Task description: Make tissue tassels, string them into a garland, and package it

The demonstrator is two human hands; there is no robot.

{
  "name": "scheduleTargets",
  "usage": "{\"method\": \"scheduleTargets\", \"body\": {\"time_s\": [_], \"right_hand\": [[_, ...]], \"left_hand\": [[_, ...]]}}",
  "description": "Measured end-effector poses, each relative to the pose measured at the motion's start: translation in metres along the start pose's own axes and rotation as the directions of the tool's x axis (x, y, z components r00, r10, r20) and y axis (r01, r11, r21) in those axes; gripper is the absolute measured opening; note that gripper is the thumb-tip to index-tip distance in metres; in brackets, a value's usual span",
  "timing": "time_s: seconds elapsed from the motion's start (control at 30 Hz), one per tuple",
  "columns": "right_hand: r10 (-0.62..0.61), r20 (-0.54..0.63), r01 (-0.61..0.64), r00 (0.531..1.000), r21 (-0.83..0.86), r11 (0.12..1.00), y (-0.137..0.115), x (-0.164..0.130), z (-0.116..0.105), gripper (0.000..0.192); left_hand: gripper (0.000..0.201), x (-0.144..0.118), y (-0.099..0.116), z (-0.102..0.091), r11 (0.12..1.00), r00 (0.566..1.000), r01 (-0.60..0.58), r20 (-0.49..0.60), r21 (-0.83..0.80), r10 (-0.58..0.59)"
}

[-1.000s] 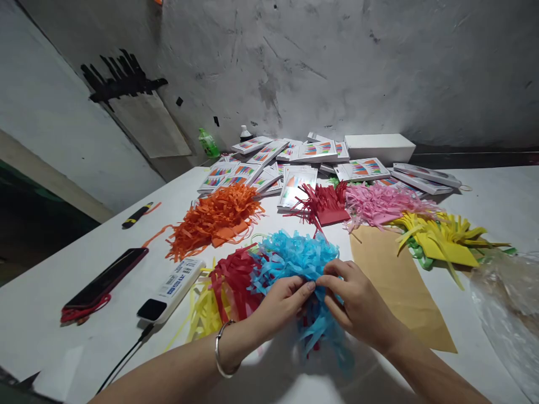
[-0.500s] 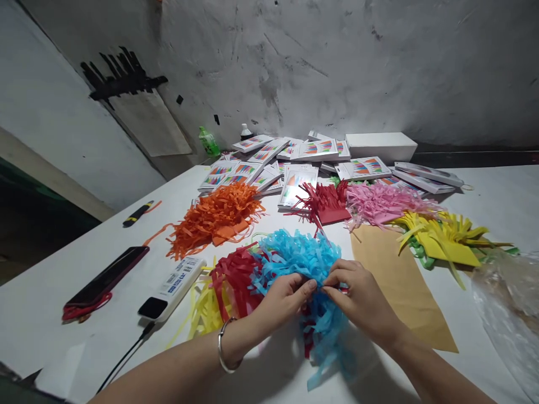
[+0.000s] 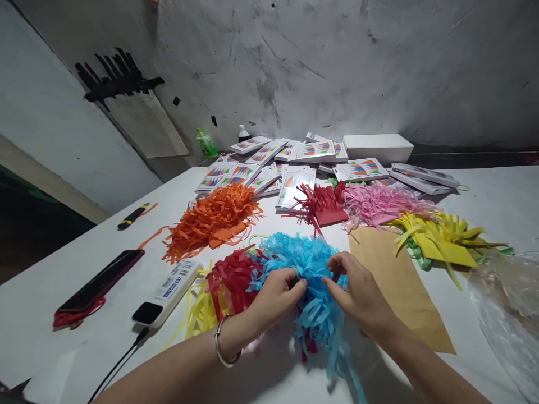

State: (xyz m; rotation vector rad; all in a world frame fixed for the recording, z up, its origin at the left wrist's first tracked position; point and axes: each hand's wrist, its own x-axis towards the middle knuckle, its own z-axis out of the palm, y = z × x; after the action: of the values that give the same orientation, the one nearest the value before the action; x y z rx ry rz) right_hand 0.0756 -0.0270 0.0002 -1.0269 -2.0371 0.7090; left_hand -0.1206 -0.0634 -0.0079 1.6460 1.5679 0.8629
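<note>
A bunch of blue fringed paper strips (image 3: pixel 301 258) lies on the white table (image 3: pixel 50 314) in front of me. My left hand (image 3: pixel 275 297), with a silver bangle on the wrist, pinches the bunch from the left. My right hand (image 3: pixel 360 297) pinches it from the right, fingertips a little apart from the left hand's. Loose blue strips hang down toward me below both hands. Red fringed paper (image 3: pixel 229 278) and yellow strips (image 3: pixel 202 311) lie under and left of the blue bunch.
Orange (image 3: pixel 210 221), dark red (image 3: pixel 322 205), pink (image 3: pixel 379 205) and yellow (image 3: pixel 442 238) fringe piles lie farther back, with paper packs (image 3: pixel 295 160) and a white box (image 3: pixel 377 147) behind. A brown sheet (image 3: pixel 400 292), a phone (image 3: pixel 99 283), a power bank (image 3: pixel 166 292), a pen (image 3: pixel 132 216) and a clear bag (image 3: pixel 509 308) lie around.
My fingertips have drawn slightly apart on the blue bunch. The hanging blue strips have spread lower toward me.
</note>
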Motion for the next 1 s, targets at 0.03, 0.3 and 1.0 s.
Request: {"method": "scheduleTargets", "body": {"time_s": [0.03, 0.3, 1.0], "right_hand": [[-0.031, 0.014, 0.032, 0.999, -0.072, 0.997, -0.001, -0.002, 0.003, 0.02], [0.177, 0.173, -0.086, 0.969, -0.436, 0.896, -0.002, 0.002, 0.001, 0.043], [0.313, 0.177, -0.155, 0.933, -0.589, 0.793, -0.001, 0.013, -0.022, 0.069]], "left_hand": [[0.037, 0.0, 0.0, 0.0, 0.999, 0.999, -0.032, -0.01, 0.023, 0.032], [0.016, -0.008, 0.001, -0.009, 0.799, 0.848, -0.487, -0.028, 0.353, 0.53], [0.015, 0.003, 0.023, -0.022, 0.124, 0.402, -0.769, 0.323, 0.627, 0.857]]}}
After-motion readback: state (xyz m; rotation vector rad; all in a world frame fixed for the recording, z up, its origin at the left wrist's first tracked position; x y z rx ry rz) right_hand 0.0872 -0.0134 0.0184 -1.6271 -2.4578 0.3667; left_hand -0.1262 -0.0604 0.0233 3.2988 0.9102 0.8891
